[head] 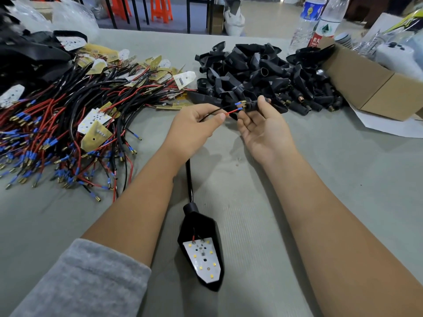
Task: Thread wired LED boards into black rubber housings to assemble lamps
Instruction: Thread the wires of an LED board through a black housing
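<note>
My left hand pinches a red and a black wire near their blue-sleeved brass tips. My right hand holds a small black rubber housing between thumb and fingers, with the wire tips right at its end. The wires run under my left wrist into a black cable that leads to a black lamp shell lying near me; a white LED board sits in that shell. A heap of wired LED boards lies at the left. A pile of black rubber housings lies at the back centre.
A cardboard box stands at the right on white paper. Two plastic bottles stand behind the housing pile. Black parts and clear bags fill the far left corner. The table is covered in grey cloth.
</note>
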Tool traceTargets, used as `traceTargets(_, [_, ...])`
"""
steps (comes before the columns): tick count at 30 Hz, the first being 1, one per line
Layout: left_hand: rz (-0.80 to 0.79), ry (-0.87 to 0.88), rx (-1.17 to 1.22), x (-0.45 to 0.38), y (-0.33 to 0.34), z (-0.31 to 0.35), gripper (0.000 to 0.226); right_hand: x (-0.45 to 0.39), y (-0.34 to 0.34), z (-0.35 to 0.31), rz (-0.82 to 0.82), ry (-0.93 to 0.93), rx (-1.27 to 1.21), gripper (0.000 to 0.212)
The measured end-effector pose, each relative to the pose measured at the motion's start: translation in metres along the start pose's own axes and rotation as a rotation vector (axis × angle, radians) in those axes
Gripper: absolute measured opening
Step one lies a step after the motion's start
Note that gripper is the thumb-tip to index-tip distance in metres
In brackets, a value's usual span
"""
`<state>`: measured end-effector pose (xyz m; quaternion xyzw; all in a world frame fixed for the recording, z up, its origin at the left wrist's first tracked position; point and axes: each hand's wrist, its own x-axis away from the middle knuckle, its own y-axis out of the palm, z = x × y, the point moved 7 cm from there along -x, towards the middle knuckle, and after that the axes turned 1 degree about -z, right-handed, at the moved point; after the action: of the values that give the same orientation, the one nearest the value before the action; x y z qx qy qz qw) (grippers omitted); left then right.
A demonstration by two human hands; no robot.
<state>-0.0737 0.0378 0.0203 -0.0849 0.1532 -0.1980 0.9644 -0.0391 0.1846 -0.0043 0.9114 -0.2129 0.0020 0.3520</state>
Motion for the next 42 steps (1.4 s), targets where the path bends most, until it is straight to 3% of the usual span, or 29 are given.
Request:
traceTargets(15, [0.081,-0.067,-0.149,-0.004,0.006,-0.008,0.012,-0.002,-0.001,-0.001,-0.021,-0.053,-0.026,0.013])
traceTargets(21, [0.057,-0.048,-0.032,-0.009,-0.001,-0.010,0.012,0.000,-0.001,-0.001,-0.032,-0.034,0.007,0.015])
traceTargets(33, [0.027,-0.035,-0.028,-0.008,0.001,-0.015,0.012,0.000,0.002,-0.004,0.012,-0.108,0.108,0.014])
traceTargets(39, [0.055,-0.056,-0.037,-0.007,-0.001,-0.014,0.015,0.006,0.018,0.000,-0.156,-0.162,0.365,0.007])
traceTargets(42, [0.103,-0.120,-0.010,-0.007,-0.003,-0.014,0.012,0.010,0.021,-0.001,-0.164,-0.191,0.466,0.006])
